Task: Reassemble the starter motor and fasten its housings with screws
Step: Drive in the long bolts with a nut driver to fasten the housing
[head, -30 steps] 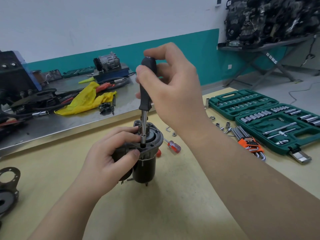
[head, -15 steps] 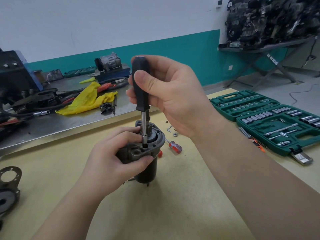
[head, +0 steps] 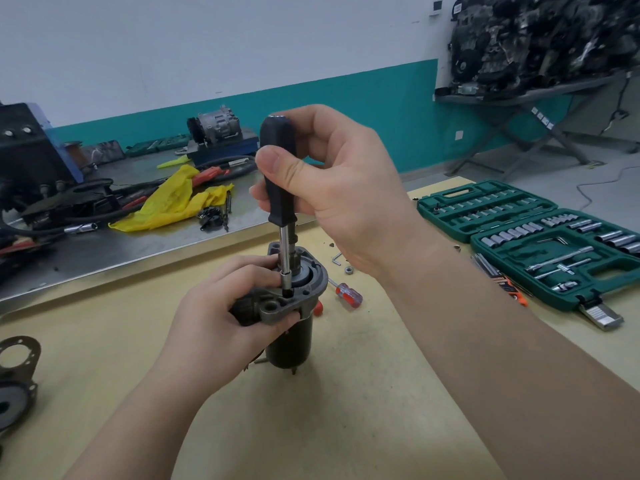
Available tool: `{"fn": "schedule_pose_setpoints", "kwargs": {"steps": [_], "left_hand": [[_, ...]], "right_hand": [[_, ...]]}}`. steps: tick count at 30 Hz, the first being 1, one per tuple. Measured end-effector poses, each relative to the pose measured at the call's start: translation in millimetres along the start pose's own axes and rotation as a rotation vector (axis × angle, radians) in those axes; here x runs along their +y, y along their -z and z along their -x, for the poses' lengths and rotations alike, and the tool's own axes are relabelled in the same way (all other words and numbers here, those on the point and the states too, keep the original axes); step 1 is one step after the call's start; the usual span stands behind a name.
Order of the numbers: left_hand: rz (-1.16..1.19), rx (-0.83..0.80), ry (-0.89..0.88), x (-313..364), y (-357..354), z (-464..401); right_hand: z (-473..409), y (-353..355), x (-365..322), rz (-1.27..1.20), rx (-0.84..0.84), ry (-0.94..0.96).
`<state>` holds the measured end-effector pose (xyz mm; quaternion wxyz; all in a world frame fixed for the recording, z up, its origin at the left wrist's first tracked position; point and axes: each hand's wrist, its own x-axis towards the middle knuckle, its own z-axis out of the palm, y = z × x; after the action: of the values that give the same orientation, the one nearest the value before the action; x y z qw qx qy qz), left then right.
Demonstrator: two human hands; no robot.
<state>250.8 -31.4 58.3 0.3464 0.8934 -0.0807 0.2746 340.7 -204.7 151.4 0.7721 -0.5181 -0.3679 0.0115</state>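
Note:
The starter motor [head: 294,344] stands upright on the yellow bench [head: 346,393], black body below and a grey end housing [head: 308,282] on top. My left hand [head: 221,317] grips the housing and the upper body from the left. My right hand [head: 332,188] holds the black handle of a socket driver [head: 278,181] upright, thumb on the near side. The driver's steel shaft ends in a small socket [head: 286,282] set down on the housing's near left edge. Whatever fastener sits under the socket is hidden.
An open green socket set case [head: 540,244] lies at the right, with orange-holdered hex keys [head: 502,282] beside it. A small red screwdriver [head: 348,294], a nut [head: 348,270] and a hex key [head: 336,259] lie behind the motor. A dark flange part [head: 15,375] sits at the left edge. A cluttered steel table [head: 104,244] stands behind.
My right hand has turned around the driver handle, with the thumb coming to the near side. My left hand has shifted its grip lower on the housing. The motor stays upright in place.

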Motion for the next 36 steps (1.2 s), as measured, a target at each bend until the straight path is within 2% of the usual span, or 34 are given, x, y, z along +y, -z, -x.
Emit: {"fn": "schedule_pose_setpoints", "kwargs": {"steps": [6,11,14,18,21,24,26,28,30,34,36], "left_hand": [[0.024,0.008,-0.012,4.6,1.6,0.1],[0.013,0.002,-0.015,2.3,-0.3,-1.2],[0.001,0.004,-0.009,-0.6,-1.4,-1.0],[0.032,-0.021,-0.008,-4.8,3.7,1.6],[0.08,-0.054,0.009,-7.5,10.1,2.6],[0.084,-0.081,0.019,-8.6,13.6,3.1],[0.078,-0.087,0.023,-8.8,14.2,2.8],[0.074,-0.088,0.025,-9.5,14.6,2.9],[0.062,-0.086,0.017,-10.2,13.9,2.7],[0.07,-0.08,-0.006,-12.5,12.1,2.0],[0.078,-0.075,-0.013,-12.9,11.6,2.1]], "right_hand": [[-2.7,4.3,6.1,0.168,0.152,0.055],[-2.9,0.6,14.3,0.101,0.202,0.052],[1.8,-4.3,14.3,0.006,0.221,0.108],[1.4,4.6,0.4,-0.106,0.329,0.194],[-6.4,17.8,-1.0,-0.016,0.421,0.195],[-19.4,29.1,26.5,0.184,0.434,0.038],[-24.3,35.5,55.7,0.349,0.355,-0.19],[-21.1,39.4,85.1,0.498,0.194,-0.452],[-14.6,41.2,110.6,0.656,0.014,-0.593],[-7.7,38.4,143.9,1.15,-0.327,-0.508],[-4.8,36.3,152.0,1.302,-0.462,-0.466]]}}
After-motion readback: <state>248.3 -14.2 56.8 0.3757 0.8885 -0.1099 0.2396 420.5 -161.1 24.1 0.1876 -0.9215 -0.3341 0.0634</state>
